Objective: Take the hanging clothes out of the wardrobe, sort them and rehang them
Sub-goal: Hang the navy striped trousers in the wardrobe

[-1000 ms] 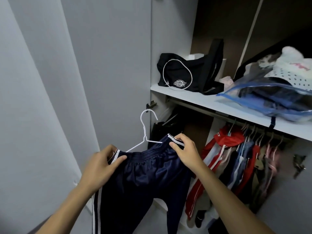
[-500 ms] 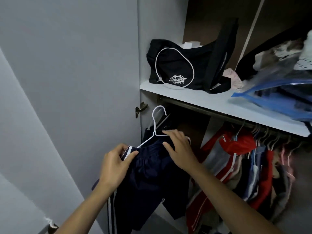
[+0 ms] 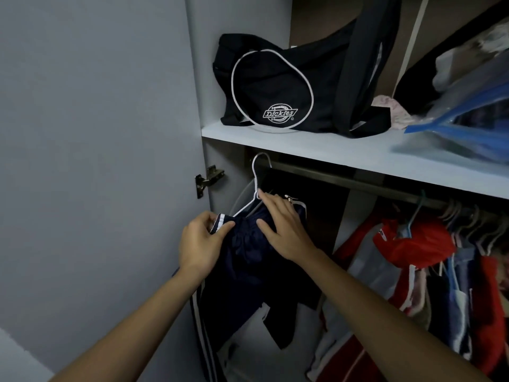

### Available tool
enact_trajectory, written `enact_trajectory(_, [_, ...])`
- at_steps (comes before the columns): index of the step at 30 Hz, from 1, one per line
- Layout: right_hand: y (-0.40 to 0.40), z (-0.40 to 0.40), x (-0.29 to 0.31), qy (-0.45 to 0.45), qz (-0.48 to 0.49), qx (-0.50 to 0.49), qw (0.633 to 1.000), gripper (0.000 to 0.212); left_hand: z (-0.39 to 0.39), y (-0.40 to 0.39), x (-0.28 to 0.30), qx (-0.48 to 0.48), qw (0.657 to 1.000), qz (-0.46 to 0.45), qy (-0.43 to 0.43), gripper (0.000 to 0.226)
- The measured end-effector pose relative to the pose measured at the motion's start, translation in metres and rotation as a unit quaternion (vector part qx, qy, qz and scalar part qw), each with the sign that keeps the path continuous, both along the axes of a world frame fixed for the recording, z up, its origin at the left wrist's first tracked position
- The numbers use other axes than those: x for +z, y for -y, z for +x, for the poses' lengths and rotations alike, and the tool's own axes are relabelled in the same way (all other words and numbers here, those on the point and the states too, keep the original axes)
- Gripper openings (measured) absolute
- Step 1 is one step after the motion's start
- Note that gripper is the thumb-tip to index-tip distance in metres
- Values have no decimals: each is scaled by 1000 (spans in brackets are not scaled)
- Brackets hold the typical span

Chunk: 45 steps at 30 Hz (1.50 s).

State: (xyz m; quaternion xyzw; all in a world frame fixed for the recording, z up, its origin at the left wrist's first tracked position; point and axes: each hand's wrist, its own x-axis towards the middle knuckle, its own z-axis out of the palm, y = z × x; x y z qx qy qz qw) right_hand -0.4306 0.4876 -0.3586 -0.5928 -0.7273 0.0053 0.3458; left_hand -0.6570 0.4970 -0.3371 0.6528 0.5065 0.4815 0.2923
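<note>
Dark navy track pants (image 3: 248, 266) with white side stripes hang on a white wire hanger (image 3: 257, 175). The hanger's hook sits at the far left end of the dark wardrobe rail (image 3: 358, 181), just under the shelf. My left hand (image 3: 201, 244) pinches the waistband's striped left corner. My right hand (image 3: 283, 227) lies over the waistband with fingers extended, fingertips at the hanger's neck. Further right on the rail hang several clothes (image 3: 413, 244) in red, blue and white.
The grey wardrobe door (image 3: 96, 161) stands open on my left, with a metal hinge (image 3: 208, 179) at its edge. On the white shelf (image 3: 316, 150) above the rail sit a black Dickies bag (image 3: 281, 86) and a blue-edged plastic storage bag (image 3: 468, 125).
Both hands have carried the pants and hanger up and into the wardrobe. The hook, free in the air a second ago, has risen to the rail's left end.
</note>
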Motion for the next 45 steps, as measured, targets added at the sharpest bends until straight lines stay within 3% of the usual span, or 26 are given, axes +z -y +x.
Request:
enact_trajectory(13, [-107,67,-33,47,-20,-17,999,78,81,-103,-35,37,999,19,-17,27])
enact_trajectory(26, [-157,91,-59,60,-52,-15,997,82,112,-135,-67,63,996,9,-63,25])
enact_trajectory(31, [-166,83,-60,45,-81,16,996,85,101,-140,-78,88,985,37,-143,29])
enact_trajectory(37, [-158,77,-55,27,-118,7,993,82,89,-136,-79,34,956,111,-268,20])
enact_trajectory(40, [-142,70,-44,50,-113,-19,992,78,80,-123,-70,35,932,128,-338,34])
enact_trajectory(45, [-87,43,-17,21,-130,-34,991,67,53,-90,-32,0,922,115,-369,50])
